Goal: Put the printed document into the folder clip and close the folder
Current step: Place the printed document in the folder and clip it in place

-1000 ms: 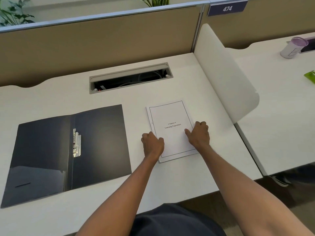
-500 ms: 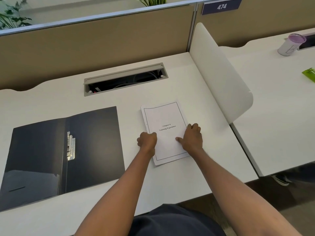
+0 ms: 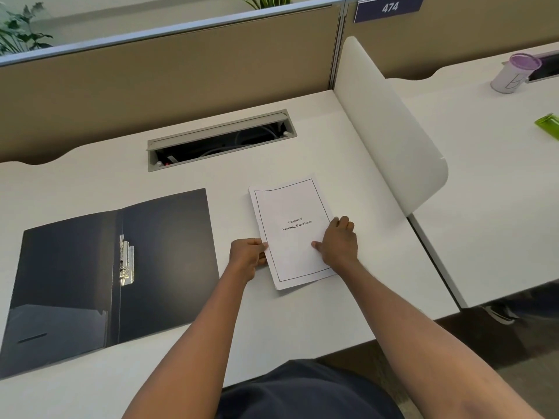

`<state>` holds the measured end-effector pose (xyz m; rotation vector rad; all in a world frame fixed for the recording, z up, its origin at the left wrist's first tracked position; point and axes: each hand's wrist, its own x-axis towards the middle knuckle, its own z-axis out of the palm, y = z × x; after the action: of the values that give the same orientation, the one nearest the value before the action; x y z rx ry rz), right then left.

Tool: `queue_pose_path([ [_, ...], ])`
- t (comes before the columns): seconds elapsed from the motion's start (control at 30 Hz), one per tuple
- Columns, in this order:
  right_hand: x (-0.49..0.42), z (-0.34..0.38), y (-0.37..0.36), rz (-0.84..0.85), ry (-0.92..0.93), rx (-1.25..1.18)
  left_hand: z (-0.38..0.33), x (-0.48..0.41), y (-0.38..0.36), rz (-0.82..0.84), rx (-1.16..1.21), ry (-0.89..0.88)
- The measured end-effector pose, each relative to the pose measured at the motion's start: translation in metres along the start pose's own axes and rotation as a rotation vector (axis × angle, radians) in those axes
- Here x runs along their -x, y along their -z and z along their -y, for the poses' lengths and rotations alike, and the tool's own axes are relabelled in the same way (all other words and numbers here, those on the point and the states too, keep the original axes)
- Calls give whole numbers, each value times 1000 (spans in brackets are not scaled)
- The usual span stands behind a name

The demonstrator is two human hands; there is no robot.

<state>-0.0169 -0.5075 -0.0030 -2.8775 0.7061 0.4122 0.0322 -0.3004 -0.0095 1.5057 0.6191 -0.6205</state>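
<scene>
The printed document (image 3: 290,207), a white stack with a framed title page, lies on the white desk (image 3: 348,140) right of centre. My left hand (image 3: 246,256) grips its lower left edge, fingers curled at the paper's side. My right hand (image 3: 338,241) holds the lower right edge, thumb on top of the page. The dark folder (image 3: 169,252) lies open and flat to the left, its metal clip (image 3: 126,261) at the spine. A gap of bare desk separates folder and document.
An open cable tray (image 3: 220,140) is set into the desk behind the document. A white curved divider (image 3: 390,125) stands to the right. On the neighbouring desk sit a purple-lidded cup (image 3: 514,72) and a green object (image 3: 547,124). A tan partition runs along the back.
My left hand has slid from on top of the page to its left edge and now grips it. The right hand's thumb has spread onto the page. The document's lower end looks slightly raised.
</scene>
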Motion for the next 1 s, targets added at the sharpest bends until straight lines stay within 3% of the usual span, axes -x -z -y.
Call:
queue_pose_path([
  [0.23, -2, -5, 1, 24, -3, -98, 3, 0, 12, 70, 46, -39],
  [0.47, -10, -1, 10, 49, -93, -522, -1, -3, 40, 106, 41, -53],
  [0.63, -8, 25, 16, 85, -71, -783, -10, -3, 72, 136, 37, -71],
  [1.0, 17, 98, 8, 170, -37, -1081, -18, 1, 179, 74, 36, -96],
])
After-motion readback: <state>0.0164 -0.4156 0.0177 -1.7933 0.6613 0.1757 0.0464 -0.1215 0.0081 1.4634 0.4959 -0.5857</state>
